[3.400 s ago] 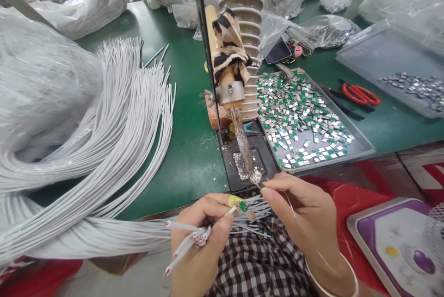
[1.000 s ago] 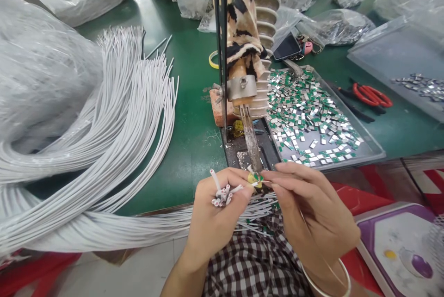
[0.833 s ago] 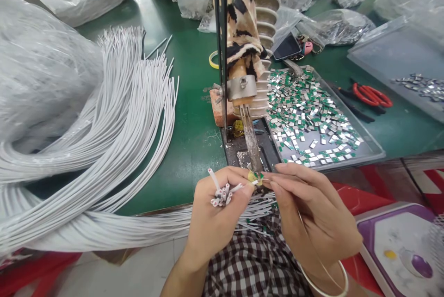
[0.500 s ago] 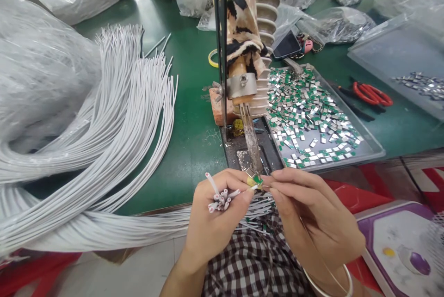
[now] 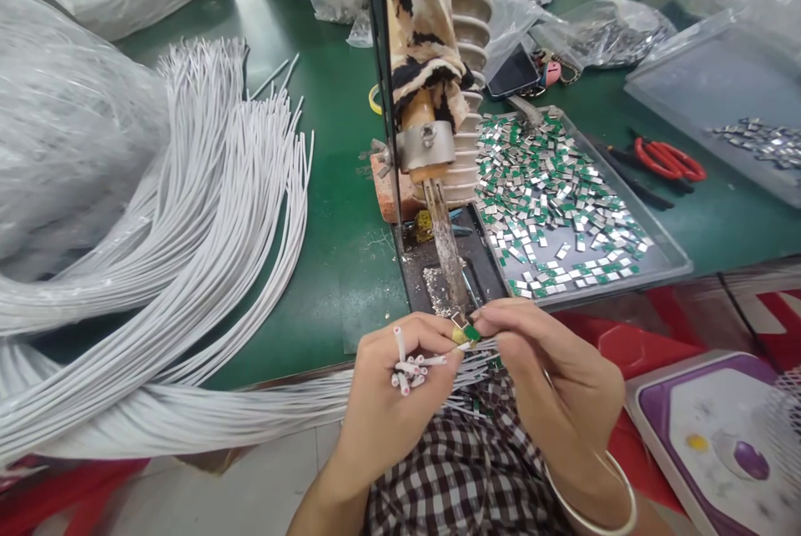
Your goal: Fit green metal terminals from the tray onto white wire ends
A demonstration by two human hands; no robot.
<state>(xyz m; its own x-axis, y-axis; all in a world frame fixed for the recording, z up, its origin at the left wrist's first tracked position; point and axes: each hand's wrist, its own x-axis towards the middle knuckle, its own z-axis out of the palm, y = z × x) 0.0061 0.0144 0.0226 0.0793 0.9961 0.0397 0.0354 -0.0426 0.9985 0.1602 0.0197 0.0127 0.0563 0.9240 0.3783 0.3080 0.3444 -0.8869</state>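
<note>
My left hand (image 5: 391, 394) is closed around several white cables (image 5: 410, 369), their cut ends poking out with pinkish cores. At its fingertips, beside a yellow covering on one finger, sits a small green circuit board with a metal plug (image 5: 466, 327). One white cable end lies against this board. My right hand (image 5: 560, 386) is closed in a pinch at the board's right side; what lies between its fingers is hidden. Just above the board is the tip of a mounted soldering iron (image 5: 447, 256), its handle wrapped in spotted cloth. I cannot tell whether the tip touches the board.
A clear tray (image 5: 672, 265) of small plug boards stands right of the iron. Red-handled pliers (image 5: 669, 159) and another plastic tray (image 5: 663, 73) lie farther right. Long bundles of white cable (image 5: 250, 210) cover the left side. A ribbed hose (image 5: 479, 14) rises behind the iron.
My right hand has shifted left and its fingertips are closer against the board. The thin wire seen along its palm no longer shows. The board sits slightly lower, and the view has shifted slightly.
</note>
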